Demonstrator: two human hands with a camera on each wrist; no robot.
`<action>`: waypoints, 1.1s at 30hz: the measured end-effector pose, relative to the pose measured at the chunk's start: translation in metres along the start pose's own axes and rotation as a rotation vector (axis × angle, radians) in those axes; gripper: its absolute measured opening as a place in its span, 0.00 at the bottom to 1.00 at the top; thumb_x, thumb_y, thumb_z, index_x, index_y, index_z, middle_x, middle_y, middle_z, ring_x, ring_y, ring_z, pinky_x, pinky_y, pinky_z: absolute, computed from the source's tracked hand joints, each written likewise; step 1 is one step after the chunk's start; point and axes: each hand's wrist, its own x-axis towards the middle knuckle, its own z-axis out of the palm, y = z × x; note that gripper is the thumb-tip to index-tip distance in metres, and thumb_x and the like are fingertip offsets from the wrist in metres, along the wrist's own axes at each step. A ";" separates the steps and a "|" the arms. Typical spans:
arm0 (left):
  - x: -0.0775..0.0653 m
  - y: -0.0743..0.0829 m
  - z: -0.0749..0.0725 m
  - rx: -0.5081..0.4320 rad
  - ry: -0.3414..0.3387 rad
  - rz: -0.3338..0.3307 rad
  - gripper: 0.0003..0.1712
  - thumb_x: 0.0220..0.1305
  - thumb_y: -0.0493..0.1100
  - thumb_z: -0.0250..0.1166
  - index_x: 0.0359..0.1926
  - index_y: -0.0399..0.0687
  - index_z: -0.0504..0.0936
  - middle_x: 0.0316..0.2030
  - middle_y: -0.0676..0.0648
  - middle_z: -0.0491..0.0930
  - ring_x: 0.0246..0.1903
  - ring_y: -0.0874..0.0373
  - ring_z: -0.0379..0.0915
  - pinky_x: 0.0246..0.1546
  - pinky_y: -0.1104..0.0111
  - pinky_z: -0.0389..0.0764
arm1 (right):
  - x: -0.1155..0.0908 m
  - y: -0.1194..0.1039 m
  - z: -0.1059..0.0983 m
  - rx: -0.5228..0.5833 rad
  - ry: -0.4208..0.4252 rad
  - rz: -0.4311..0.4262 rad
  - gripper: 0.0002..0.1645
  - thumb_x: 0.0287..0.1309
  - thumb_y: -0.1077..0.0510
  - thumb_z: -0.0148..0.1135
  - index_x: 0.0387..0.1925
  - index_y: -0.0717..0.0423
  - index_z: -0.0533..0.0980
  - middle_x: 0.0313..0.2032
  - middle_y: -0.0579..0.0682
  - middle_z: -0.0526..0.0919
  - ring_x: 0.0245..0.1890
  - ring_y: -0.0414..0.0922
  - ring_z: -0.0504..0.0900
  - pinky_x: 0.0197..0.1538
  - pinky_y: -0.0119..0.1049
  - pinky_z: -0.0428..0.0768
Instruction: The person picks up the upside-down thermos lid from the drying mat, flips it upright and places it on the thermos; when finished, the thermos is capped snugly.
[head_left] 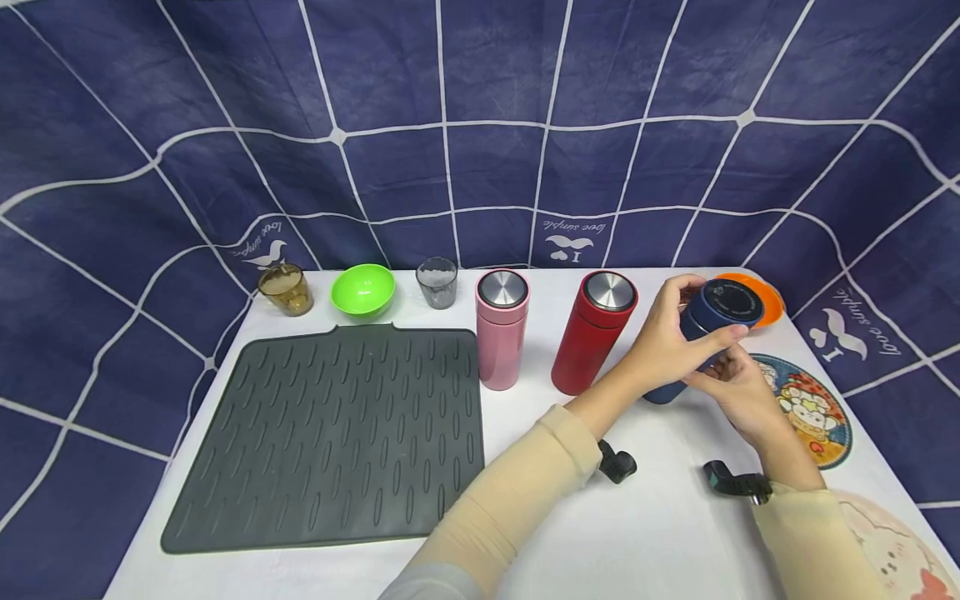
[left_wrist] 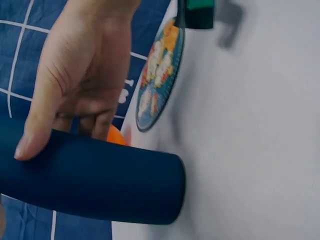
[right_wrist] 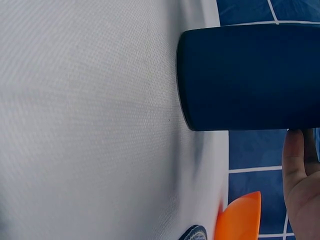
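Observation:
A dark blue thermos (head_left: 726, 302) with a dark round top is between my two hands at the right. My left hand (head_left: 667, 337) grips its upper part, thumb across the front below the top. Lower down, my right hand (head_left: 742, 396) holds the body from the right side. The left wrist view shows the right hand's thumb lying along the blue thermos (left_wrist: 110, 180). In the right wrist view the thermos (right_wrist: 250, 77) has its base close to the white tabletop; whether they touch I cannot tell. A red thermos (head_left: 594, 333) and a pink thermos (head_left: 501, 346) stand left of it.
A grey ridged mat (head_left: 337, 433) covers the left side. Behind it are an amber cup (head_left: 287, 290), a green bowl (head_left: 363, 290) and a clear glass (head_left: 437, 283). An orange bowl (head_left: 768, 298), a patterned round mat (head_left: 817, 417) and a pink rabbit mat (head_left: 892, 542) lie rightward.

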 end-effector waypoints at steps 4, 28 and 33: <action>-0.002 -0.003 0.000 0.038 -0.040 0.020 0.35 0.67 0.50 0.56 0.70 0.58 0.52 0.64 0.55 0.59 0.61 0.72 0.55 0.63 0.78 0.59 | 0.000 -0.001 0.001 -0.061 0.015 0.033 0.38 0.55 0.63 0.65 0.65 0.46 0.62 0.47 0.33 0.75 0.44 0.32 0.74 0.43 0.18 0.74; -0.003 0.001 -0.001 0.071 -0.017 0.016 0.33 0.66 0.51 0.57 0.68 0.56 0.56 0.63 0.54 0.59 0.60 0.71 0.56 0.61 0.80 0.60 | 0.001 0.002 0.001 -0.037 0.011 0.012 0.40 0.55 0.65 0.65 0.67 0.48 0.60 0.50 0.35 0.74 0.46 0.33 0.73 0.44 0.17 0.74; -0.001 0.005 0.000 0.072 0.018 -0.021 0.40 0.60 0.54 0.64 0.68 0.57 0.54 0.60 0.57 0.60 0.57 0.73 0.58 0.58 0.82 0.62 | 0.001 0.001 0.000 0.005 0.002 -0.010 0.35 0.55 0.66 0.64 0.63 0.47 0.64 0.47 0.36 0.75 0.44 0.33 0.73 0.42 0.18 0.74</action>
